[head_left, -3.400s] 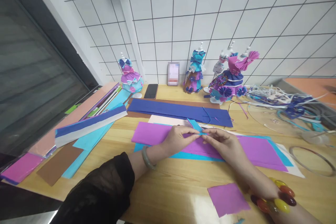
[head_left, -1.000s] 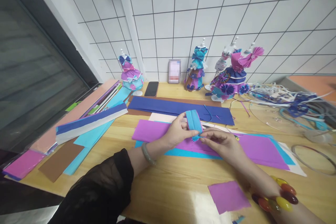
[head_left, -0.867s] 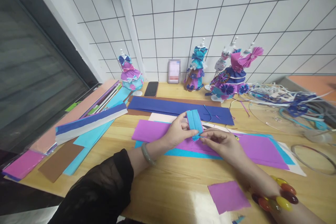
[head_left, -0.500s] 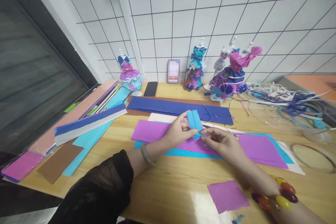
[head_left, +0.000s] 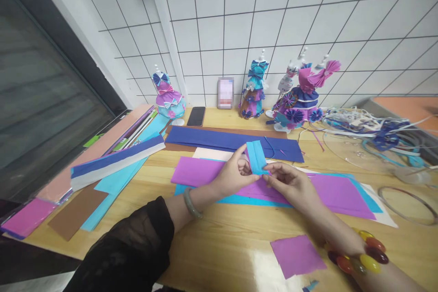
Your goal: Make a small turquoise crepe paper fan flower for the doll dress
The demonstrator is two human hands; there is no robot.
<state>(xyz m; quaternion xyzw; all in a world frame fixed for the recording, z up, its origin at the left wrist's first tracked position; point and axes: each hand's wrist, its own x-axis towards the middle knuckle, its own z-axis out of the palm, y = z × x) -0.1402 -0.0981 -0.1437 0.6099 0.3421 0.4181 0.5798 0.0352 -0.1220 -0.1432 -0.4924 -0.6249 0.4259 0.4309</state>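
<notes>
Between my two hands is a small piece of blue crepe paper [head_left: 255, 157] with a purple edge showing and creases across it. My left hand [head_left: 236, 169] pinches its lower left side, thumb in front and index finger up along the edge. At its lower right corner, my right hand [head_left: 285, 182] grips it between thumb and fingertips. Below the hands lies a long purple paper strip [head_left: 342, 194] over a blue sheet [head_left: 236, 198]. A purple paper square [head_left: 297, 256] rests on the table nearer to me.
Dressed mini mannequins [head_left: 170, 96] stand along the tiled wall, with a black phone [head_left: 196, 116] and a propped screen [head_left: 226, 93]. A dark blue paper strip [head_left: 232, 141] lies behind my hands. Coloured strips [head_left: 119, 164] cover the left; tangled ribbons [head_left: 362, 123] and a hoop [head_left: 407, 205] are at right.
The blue paper's lower edge, gathered and fringed before, now appears flatter and folded. Both hands have shifted slightly, with the right fingers further along the lower corner.
</notes>
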